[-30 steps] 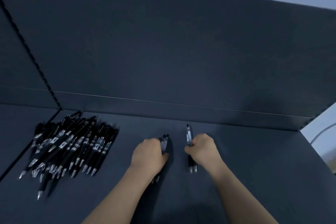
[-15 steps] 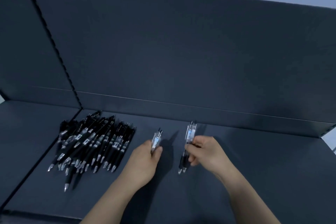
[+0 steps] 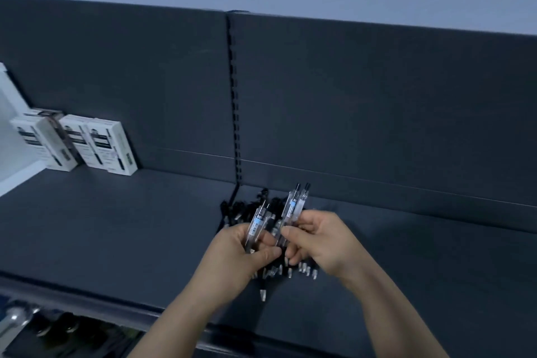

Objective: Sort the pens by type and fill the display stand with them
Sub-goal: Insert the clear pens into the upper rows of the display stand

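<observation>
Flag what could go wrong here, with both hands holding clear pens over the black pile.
1. The left hand and right hand each pinch a few clear pens in the fingers, directly above the black pen pile. A pen that slips would likely land in the pile and mix the types.
2. One stray black pen pokes out of the pile toward the front of the shelf. A forearm could nudge it off.
</observation>
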Motion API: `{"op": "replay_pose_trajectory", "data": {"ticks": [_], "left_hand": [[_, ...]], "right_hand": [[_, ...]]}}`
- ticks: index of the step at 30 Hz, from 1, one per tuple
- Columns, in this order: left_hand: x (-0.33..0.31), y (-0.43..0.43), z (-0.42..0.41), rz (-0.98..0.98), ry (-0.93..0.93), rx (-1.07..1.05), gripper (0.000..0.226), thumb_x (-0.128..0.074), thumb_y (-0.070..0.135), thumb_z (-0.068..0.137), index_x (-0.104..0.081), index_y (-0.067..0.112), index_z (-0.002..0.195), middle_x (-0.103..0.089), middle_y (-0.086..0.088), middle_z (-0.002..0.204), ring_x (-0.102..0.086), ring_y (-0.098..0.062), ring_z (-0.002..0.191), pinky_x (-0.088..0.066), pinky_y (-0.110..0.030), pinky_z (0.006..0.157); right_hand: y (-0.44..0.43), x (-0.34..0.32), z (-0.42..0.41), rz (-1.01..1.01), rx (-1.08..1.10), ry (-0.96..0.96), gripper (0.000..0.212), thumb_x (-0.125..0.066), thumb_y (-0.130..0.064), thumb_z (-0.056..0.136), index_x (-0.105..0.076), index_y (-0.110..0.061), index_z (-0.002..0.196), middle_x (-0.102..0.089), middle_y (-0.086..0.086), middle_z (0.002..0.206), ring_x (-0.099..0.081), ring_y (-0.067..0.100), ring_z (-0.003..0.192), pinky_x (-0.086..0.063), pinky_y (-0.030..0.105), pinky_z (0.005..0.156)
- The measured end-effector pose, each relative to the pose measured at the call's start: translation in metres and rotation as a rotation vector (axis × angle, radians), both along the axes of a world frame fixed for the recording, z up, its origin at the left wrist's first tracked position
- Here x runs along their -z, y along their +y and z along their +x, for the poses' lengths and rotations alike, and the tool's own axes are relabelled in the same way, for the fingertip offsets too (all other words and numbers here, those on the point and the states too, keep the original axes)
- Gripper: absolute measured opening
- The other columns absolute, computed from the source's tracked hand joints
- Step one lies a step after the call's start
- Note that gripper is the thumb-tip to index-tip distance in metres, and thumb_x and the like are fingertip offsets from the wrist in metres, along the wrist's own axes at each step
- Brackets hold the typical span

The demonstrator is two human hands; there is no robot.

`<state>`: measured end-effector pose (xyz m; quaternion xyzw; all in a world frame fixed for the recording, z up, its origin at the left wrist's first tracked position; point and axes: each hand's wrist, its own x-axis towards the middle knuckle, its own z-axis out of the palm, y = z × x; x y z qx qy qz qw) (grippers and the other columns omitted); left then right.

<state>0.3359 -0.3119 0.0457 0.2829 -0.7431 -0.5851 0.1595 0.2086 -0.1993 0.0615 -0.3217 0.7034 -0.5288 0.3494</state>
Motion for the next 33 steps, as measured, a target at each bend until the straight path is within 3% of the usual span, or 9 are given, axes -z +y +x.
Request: {"op": "replay_pose_trajectory", "data": {"ticks": [9,13,17,20,25,28,33], "left_hand": [[-0.003,-0.082,0.074,-0.108,0.010,-0.162,0.009,-0.076,0.016,0.079,-0.068,0.014,0.078,-0.062,0.009,0.060,-0.054,0.000,0.053,-0.044,-0.011,0.054],[0.003,-0.118,0.099,-0.317,-0.066,-0.307,0.017,-0.065,0.026,0.089,-0.066,0.016,0.075,-0.050,0.012,0.050,-0.043,-0.001,0.047,-0.038,-0.013,0.050],[0.009,-0.154,0.130,-0.449,-0.126,-0.436,0.018,-0.060,0.024,0.091,-0.064,0.018,0.074,-0.059,-0.001,0.062,-0.046,-0.003,0.053,-0.037,-0.016,0.054],[0.012,-0.179,0.156,-0.495,-0.158,-0.521,0.024,-0.057,0.026,0.092,-0.059,0.012,0.074,-0.052,0.000,0.058,-0.041,-0.007,0.050,-0.034,-0.019,0.051],[0.013,-0.221,0.199,-0.495,-0.129,-0.644,0.029,-0.053,0.029,0.095,-0.053,0.009,0.074,-0.038,0.007,0.053,-0.035,-0.006,0.048,-0.032,-0.018,0.049],[0.011,-0.255,0.228,-0.492,-0.092,-0.669,0.026,-0.054,0.028,0.095,-0.057,0.008,0.079,-0.038,0.007,0.055,-0.037,-0.005,0.050,-0.033,-0.018,0.052],[-0.004,-0.316,0.285,-0.359,-0.045,-0.649,0.014,-0.074,0.029,0.080,-0.065,0.022,0.073,-0.060,0.012,0.059,-0.049,0.001,0.052,-0.039,-0.012,0.052]], "right_hand": [[-0.099,0.003,0.061,-0.013,-0.083,0.112,0.012,-0.061,-0.025,0.093,-0.065,-0.014,0.091,-0.067,0.004,0.063,-0.064,0.020,0.058,-0.056,0.038,0.066],[-0.145,-0.001,0.069,0.004,-0.144,0.184,0.014,-0.060,-0.026,0.093,-0.066,-0.013,0.090,-0.067,0.001,0.060,-0.062,0.013,0.054,-0.055,0.035,0.065],[-0.194,-0.003,0.085,0.026,-0.237,0.225,0.015,-0.060,-0.025,0.093,-0.065,-0.011,0.088,-0.068,0.001,0.060,-0.062,0.011,0.053,-0.055,0.033,0.066],[-0.228,-0.004,0.105,0.038,-0.308,0.248,0.015,-0.059,-0.023,0.093,-0.063,-0.010,0.086,-0.068,0.002,0.061,-0.062,0.011,0.053,-0.054,0.031,0.064],[-0.290,-0.004,0.143,-0.006,-0.345,0.268,0.005,-0.061,-0.017,0.090,-0.062,-0.012,0.088,-0.067,0.003,0.062,-0.064,0.019,0.057,-0.057,0.039,0.063],[-0.330,-0.009,0.176,-0.039,-0.361,0.269,0.003,-0.060,-0.010,0.089,-0.061,-0.008,0.089,-0.064,0.005,0.062,-0.061,0.012,0.052,-0.054,0.030,0.055],[-0.401,-0.021,0.243,-0.097,-0.391,0.185,0.003,-0.061,-0.006,0.091,-0.060,-0.005,0.088,-0.062,0.006,0.059,-0.058,0.012,0.049,-0.050,0.026,0.052]]}}
